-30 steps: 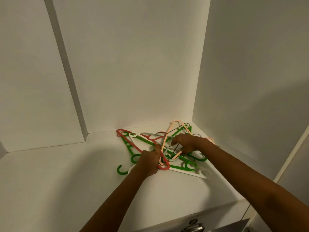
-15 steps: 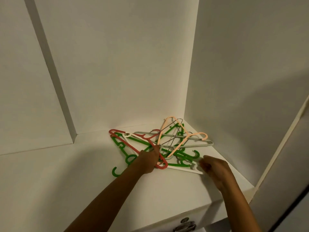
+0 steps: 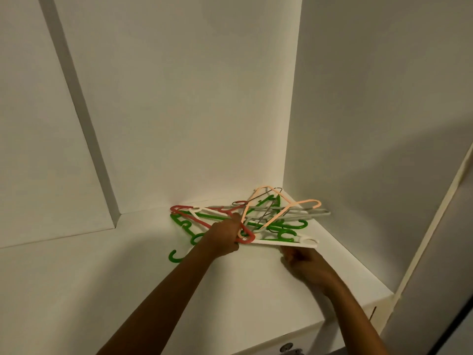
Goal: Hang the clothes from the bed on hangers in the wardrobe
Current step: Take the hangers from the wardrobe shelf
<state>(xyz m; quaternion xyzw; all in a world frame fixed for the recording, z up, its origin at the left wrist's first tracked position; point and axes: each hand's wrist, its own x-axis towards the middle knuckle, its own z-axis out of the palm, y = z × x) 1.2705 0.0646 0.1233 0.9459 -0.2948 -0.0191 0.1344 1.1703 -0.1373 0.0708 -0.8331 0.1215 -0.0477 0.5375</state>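
Both busy | left hand (image 3: 225, 235) grips red hanger (image 3: 248, 239) | right hand (image 3: 303, 263) touches white hanger (image 3: 281, 242), grip unclear

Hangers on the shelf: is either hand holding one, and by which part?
The left hand grips the red hanger at its near corner. The right hand has its fingers at the white hanger's long bar; whether they grip it cannot be told.
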